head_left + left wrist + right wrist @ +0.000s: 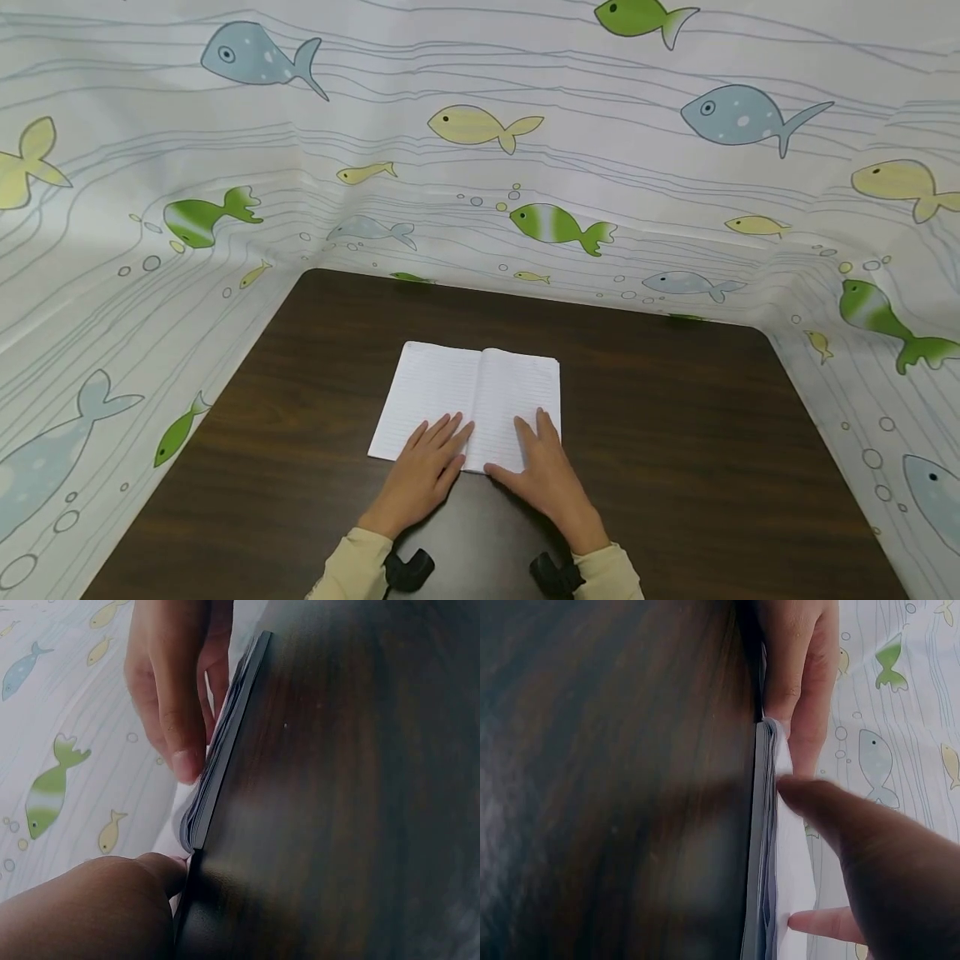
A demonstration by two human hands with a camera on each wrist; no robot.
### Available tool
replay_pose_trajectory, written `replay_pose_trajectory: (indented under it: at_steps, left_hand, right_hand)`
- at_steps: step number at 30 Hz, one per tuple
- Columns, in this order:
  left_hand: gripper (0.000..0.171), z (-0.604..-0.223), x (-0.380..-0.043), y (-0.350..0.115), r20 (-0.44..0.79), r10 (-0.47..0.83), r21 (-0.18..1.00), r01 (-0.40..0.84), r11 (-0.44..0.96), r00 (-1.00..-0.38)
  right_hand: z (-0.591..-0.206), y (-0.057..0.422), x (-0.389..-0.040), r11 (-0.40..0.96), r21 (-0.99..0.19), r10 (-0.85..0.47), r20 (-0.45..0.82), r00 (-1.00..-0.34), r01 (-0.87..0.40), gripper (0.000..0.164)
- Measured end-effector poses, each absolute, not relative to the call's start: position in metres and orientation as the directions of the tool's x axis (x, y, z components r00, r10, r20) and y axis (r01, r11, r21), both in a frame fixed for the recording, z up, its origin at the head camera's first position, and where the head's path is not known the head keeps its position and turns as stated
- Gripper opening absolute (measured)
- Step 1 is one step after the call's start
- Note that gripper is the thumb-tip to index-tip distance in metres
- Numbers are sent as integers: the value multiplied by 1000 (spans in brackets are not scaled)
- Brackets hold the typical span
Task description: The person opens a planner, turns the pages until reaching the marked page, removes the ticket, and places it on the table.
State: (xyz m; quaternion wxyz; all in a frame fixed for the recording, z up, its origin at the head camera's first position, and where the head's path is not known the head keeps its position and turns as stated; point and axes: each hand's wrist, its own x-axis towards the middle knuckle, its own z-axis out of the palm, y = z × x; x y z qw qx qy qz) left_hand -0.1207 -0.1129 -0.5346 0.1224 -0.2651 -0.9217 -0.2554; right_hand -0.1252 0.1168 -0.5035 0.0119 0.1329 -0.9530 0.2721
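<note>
An open notebook (517, 387) with blank ruled pages lies on the dark wooden table. My left hand (423, 467) rests on the lower part of its left page, fingers extended and thumb near the fold. On the right page lies my right hand (547, 471), fingers spread, its thumb by the bottom edge close to the fold. The left wrist view shows the notebook's page edges (225, 735) from the side, with the right hand (176, 690) beyond. In the right wrist view, the right thumb (802, 795) touches the paper, and the left hand (799, 675) appears above.
The dark brown table (697, 433) extends around the notebook. White sheeting (420, 75) printed with fish and wavy lines rises along the back and both sides. Black wrist cameras (408, 571) sit at the light sleeves (352, 567).
</note>
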Motion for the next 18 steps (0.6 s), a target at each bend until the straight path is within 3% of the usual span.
replay_pose_trajectory:
  at_steps: [7,11,18]
  left_hand:
    - [50,-534,-121,-115,325,417,449,526,722,-849]
    - [56,-533,-121,-114,269,407,503,488,714,-873]
    - [88,-527,-118,-115,236,411,486,473,735,-881]
  right_hand:
    - [-505,106,-125,774,-578,-265,73,-962,-257,99]
    - [-506,102,-126,777,-564,-275,95,-957,-279,88]
    - [-501,104,-120,776,-556,-279,123,-952,-299,70]
